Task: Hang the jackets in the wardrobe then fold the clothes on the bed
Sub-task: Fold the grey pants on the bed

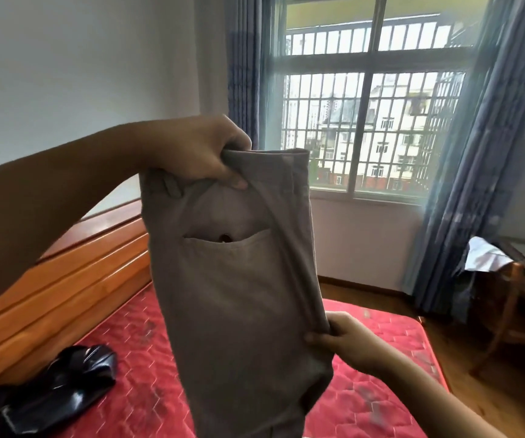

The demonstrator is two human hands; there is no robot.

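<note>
Our right hand (345, 341) pinches the side edge of the grey trousers (239, 295), which we hold up above the red mattress (381, 358). Our left hand (198, 150) grips their waistband. A shiny black garment (58, 384) lies on the mattress, by the wooden headboard (65, 279).

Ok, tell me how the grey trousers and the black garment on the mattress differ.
The grey trousers hang in the air, the left hand gripping the waistband and the right hand pinching a side edge; the black garment lies untouched on the red mattress. The trousers look matte, the black garment glossy. The trousers hang fairly flat; the black garment is crumpled. Both are plain, unpatterned clothing.
</note>
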